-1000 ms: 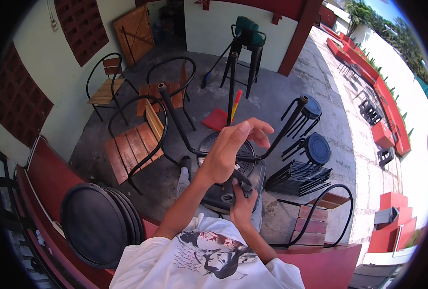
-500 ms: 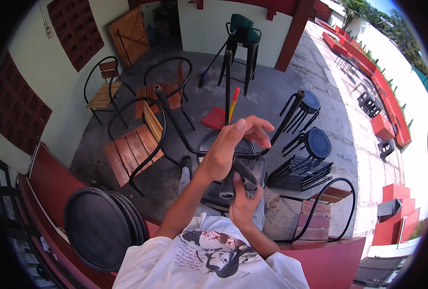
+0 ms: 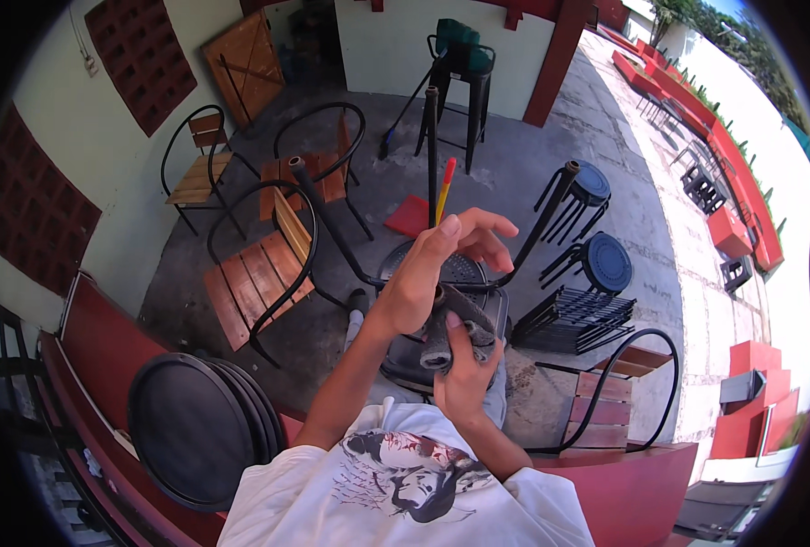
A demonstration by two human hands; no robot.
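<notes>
An upturned stool with black metal legs (image 3: 335, 226) stands in front of me, its legs pointing up and its round perforated seat (image 3: 459, 270) low between them. My right hand (image 3: 465, 381) grips a folded grey cloth (image 3: 470, 319), which is wrapped against the stool leg nearest me. Above it my left hand (image 3: 428, 269) is raised with its fingers stretched and slightly bent, holding nothing I can see. Its palm side is partly hidden, so whether it touches the leg is unclear.
Wooden-slat chairs (image 3: 257, 284) with black frames stand at the left. Round black tabletops (image 3: 186, 433) lean at lower left. To the right are blue-topped stools (image 3: 607, 263), a stack of black metal frames (image 3: 573, 319) and another slatted chair (image 3: 596, 410). A red dustpan (image 3: 408, 216) lies beyond the stool.
The cloth has shifted slightly and bunched higher around the near leg under my right hand. My left hand keeps nearly the same pose. The whole view has moved a little.
</notes>
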